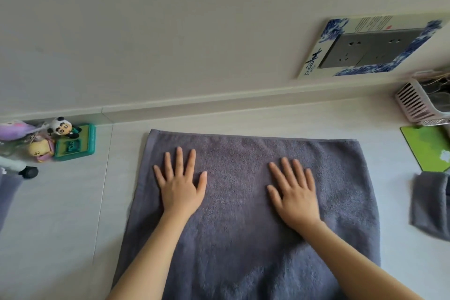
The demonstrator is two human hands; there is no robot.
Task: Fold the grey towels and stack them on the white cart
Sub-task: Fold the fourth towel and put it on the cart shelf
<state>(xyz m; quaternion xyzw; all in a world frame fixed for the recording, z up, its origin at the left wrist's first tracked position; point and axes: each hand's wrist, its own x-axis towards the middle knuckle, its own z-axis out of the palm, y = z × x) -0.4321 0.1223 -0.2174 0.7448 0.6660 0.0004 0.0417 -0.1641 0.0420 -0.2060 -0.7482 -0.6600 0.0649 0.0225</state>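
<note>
Left hand (179, 186) and right hand (293, 193), fingers spread, are pressing the grey towel (243, 214) flat; folding pending. Folded towel (429, 204), possibly finished, is lying right.

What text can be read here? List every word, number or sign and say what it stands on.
"青": large dark brush character on the left border of the blue-and-white decorative frame around the grey wall sockets.
Smaller characters beneath it: too small to read.
Grey vertical writing and a red seal on the frame's top strip: too blurred to read.
Raised marks on the green toy block: not legible.
</note>
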